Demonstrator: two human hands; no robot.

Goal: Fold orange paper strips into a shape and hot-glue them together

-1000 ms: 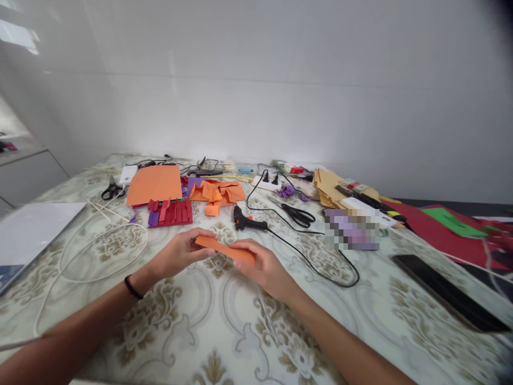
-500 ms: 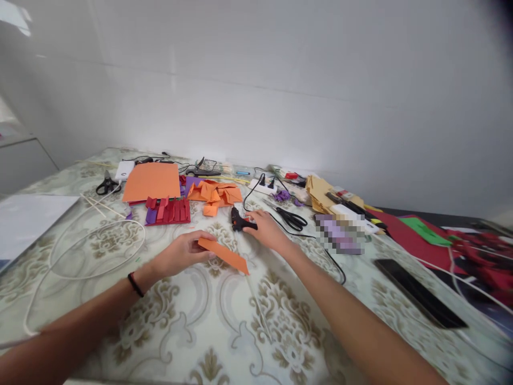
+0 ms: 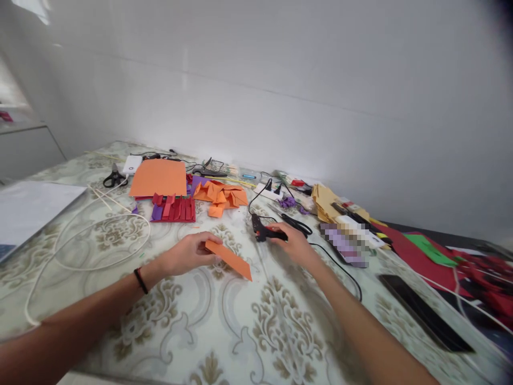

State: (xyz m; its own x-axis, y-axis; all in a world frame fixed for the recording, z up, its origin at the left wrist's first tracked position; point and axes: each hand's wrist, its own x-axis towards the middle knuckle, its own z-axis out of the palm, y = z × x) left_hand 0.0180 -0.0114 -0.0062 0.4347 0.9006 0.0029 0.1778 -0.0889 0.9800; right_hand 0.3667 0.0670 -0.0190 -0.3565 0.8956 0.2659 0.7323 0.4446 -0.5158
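Note:
Between the fingers and thumb of my left hand (image 3: pixel 191 253) is one end of an orange paper strip (image 3: pixel 231 261), which slants down to the right above the tablecloth. My right hand (image 3: pixel 292 241) is closed round the handle of a black hot glue gun (image 3: pixel 266 230). The gun's nose points left, and its black cord runs behind it. Black-handled scissors (image 3: pixel 298 223) lie just behind my right hand. Folded orange paper pieces (image 3: pixel 224 195) rest beyond both hands, with red folded strips (image 3: pixel 174 209) to their left.
Orange sheets (image 3: pixel 158 177) and another pair of scissors (image 3: pixel 115 177) lie at the back left. A looped white cable (image 3: pixel 58 256) crosses the left side. A power strip (image 3: pixel 269 191) stands near the wall. To the right are a black phone-like slab (image 3: pixel 425 313) and red paper (image 3: pixel 404 248).
My right hand has moved right and slightly nearer with the glue gun, away from the orange strip. My left hand keeps its hold on the strip; the view has shifted a little.

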